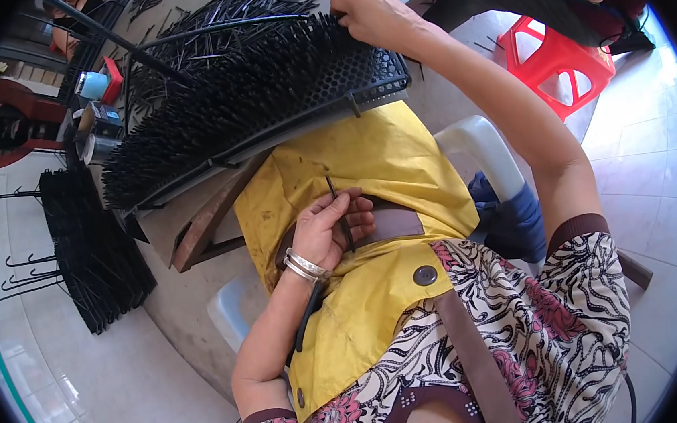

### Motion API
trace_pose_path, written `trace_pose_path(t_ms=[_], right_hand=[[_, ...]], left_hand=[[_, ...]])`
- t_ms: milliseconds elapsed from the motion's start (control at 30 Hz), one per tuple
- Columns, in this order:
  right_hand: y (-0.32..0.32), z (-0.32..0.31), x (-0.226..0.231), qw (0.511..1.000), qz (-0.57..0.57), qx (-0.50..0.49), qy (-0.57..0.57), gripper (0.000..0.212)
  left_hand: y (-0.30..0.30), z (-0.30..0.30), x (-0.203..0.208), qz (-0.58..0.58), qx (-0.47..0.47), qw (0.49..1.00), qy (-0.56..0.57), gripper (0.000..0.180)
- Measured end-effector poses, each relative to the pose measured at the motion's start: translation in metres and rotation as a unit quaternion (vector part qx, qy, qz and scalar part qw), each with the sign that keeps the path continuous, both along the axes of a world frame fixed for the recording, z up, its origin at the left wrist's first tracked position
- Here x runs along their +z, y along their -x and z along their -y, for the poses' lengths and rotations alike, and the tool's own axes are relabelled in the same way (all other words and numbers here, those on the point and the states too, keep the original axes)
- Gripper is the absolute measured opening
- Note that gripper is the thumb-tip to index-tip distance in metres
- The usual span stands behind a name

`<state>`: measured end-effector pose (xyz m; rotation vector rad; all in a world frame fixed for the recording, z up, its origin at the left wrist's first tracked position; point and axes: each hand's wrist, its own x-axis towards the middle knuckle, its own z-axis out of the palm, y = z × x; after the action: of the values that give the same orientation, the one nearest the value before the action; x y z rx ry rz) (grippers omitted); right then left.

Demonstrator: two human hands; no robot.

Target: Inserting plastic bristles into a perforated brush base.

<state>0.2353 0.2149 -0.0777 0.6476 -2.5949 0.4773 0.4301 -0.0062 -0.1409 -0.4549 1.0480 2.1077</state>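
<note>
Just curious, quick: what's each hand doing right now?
Left hand: closed on thin black rods.
Right hand: at the rack top; grip cannot be told.

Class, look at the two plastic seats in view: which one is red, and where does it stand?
The red stool, upper right beyond the right hand; the white chair under the person is the other.

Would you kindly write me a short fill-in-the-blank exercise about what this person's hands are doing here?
1. The left hand rests on the yellow apron and holds thin black ____.
2. The right hand reaches to the far edge of the perforated black ____, which is packed with upright pins.
3. The left wrist wears silver ____.
4. The plastic stool beyond the right arm is ____.

Missing words: pins; rack; bangles; red
</note>
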Motion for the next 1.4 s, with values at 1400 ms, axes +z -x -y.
trace_pose_path(t_ms=[1400], right_hand=[[-0.149,0.049,-0.032,0.856,0.364,0.119,0.348,0.010]], left_hand=[[-0.004,-0.007,0.010,-0.093,-0.043,0.993,-0.052,0.026]])
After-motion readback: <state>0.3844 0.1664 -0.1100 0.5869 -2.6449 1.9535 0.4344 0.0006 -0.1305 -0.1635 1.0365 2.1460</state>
